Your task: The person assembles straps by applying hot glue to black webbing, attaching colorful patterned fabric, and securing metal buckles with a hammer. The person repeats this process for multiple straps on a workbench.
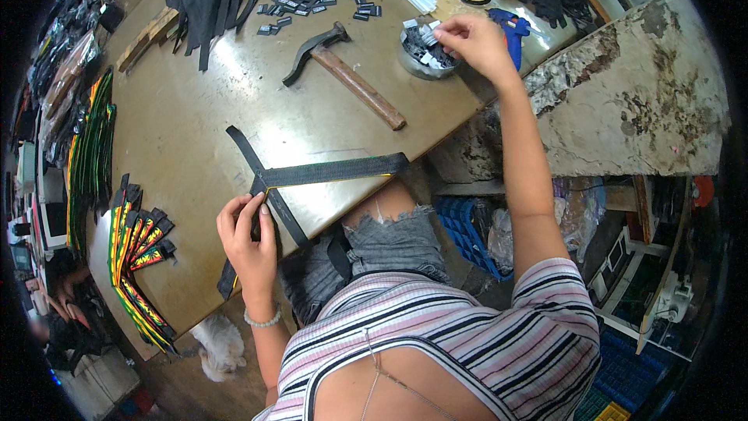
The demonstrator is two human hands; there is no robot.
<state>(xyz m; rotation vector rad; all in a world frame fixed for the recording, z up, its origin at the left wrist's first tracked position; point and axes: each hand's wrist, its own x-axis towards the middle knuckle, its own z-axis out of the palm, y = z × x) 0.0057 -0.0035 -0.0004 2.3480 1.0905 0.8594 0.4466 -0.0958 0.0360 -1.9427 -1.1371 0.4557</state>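
Left hand (248, 238): grip nearly closed, thumb and fingertips pinching a long, flat black woven strap with a thin yellow edge (335, 170) near where it meets a narrow plain black strip (287, 217) laid crosswise. Strap lies on the smooth tan-brown table (179, 132), by the near edge, in front of the person; one end runs down past the left hand.

Right hand (471, 40): over the rim of a round clear plastic tub (425, 72) of small black and white pieces; thumb and forefinger drawn close together. Can't tell if a piece is held.

Handling, my judgement: strap light, flexible, not fragile, likely to twist or slide if let loose; best held flat at the crossing. Tub pieces look tiny, light, stiff; fingertip pinch by the edges.

Nearby: claw hammer with brown wooden handle (358, 87), between strap and tub; blue glue gun (510, 31) beyond the right wrist.
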